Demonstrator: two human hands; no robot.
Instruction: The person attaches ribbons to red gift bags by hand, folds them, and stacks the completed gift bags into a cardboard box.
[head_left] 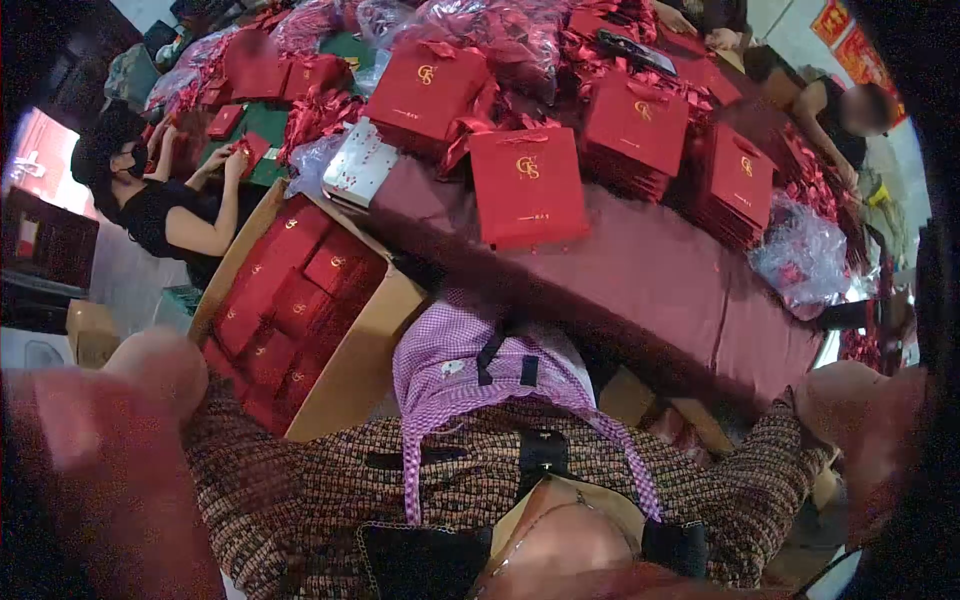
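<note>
Both my hands are raised close to the camera at the sides of the head view. My left hand (155,362) is a blurred skin-toned shape at the left, above my tweed sleeve (250,490). My right hand (843,385) is likewise blurred at the right. Dark reddish smears fill the space below each, and the fingers cannot be made out. In front of me a red gift bag (528,195) with gold lettering lies at the near side of the cloth-covered table (640,275). An open carton (355,335) of red gift boxes (285,300) stands left of my lap.
Stacks of red bags (425,95) line the table, with more bags (632,125) on the right. Red ribbons (320,125) and clear plastic (800,255) lie about. A masked co-worker (170,200) handles a red item at left; another person (840,115) is at right.
</note>
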